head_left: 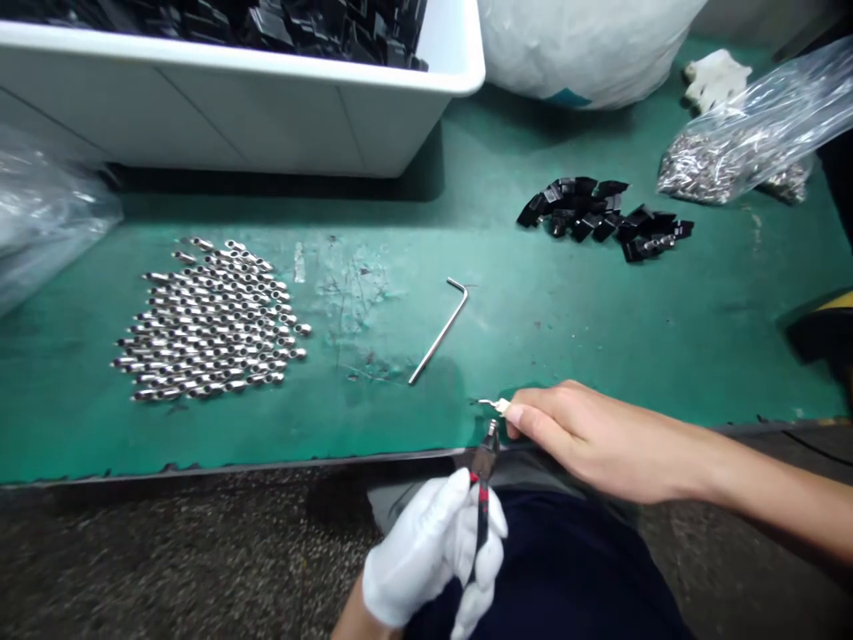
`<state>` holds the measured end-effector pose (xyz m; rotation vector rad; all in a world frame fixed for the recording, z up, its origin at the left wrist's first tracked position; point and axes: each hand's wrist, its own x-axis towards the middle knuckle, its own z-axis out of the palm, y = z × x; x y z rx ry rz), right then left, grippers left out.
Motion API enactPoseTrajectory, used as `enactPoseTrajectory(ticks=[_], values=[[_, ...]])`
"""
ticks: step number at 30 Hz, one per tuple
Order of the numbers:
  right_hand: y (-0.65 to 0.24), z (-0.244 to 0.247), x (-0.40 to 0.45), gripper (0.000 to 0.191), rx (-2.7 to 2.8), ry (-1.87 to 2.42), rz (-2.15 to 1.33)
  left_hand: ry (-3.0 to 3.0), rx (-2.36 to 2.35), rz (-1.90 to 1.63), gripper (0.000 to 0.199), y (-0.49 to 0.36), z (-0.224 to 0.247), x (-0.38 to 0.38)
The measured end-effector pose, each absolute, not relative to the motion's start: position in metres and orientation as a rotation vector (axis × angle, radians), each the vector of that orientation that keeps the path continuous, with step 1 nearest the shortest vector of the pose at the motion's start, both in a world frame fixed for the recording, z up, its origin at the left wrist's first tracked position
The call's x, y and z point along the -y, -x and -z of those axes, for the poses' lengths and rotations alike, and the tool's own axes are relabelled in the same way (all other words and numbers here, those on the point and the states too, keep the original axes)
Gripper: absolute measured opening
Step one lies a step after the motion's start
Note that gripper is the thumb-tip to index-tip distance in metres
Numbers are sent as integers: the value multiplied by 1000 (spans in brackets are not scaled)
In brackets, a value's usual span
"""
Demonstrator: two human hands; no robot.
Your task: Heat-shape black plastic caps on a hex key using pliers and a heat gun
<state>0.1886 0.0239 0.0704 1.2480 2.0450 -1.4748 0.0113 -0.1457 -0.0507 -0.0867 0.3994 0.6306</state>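
My left hand (436,538), in a white glove, is wrapped round pliers (485,462) with black and red handles. A small silver metal piece (492,427) shows at the tip of the jaws. Bare, my right hand (560,427) pinches a small tool with a pale grip (501,406), its thin bent metal tip pointing left just above the pliers. Most of that tool is hidden by my fingers. On the green table, beyond both hands, lies a hex key (440,336). Rows of small silver tubular fittings (213,324) are laid out to the left.
A white bin (267,116) of black parts stands at the back left. Black pieces (600,213) lie in a cluster at the right. Clear plastic bags hold small metal parts (706,164) at the far right. A large white bag (586,44) sits behind. The table's front edge runs beneath my hands.
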Motion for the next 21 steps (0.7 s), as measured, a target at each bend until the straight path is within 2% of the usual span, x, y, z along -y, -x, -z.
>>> enactPoseTrajectory(ticks=[5,14,16,21], values=[[-207,-73,-13,45,-2095,-1261,1566,-21,-555,-673,58,-15,32,143],[-232,-93,11,45,-2054,-1403,1903,127,-497,-826,62,-28,16,166],[-234,-93,16,48,-2041,-1399,1958,193,-565,-834,56,-29,10,166],[-240,-94,25,54,-2011,-1371,1997,541,-984,-1051,25,-33,-8,164]])
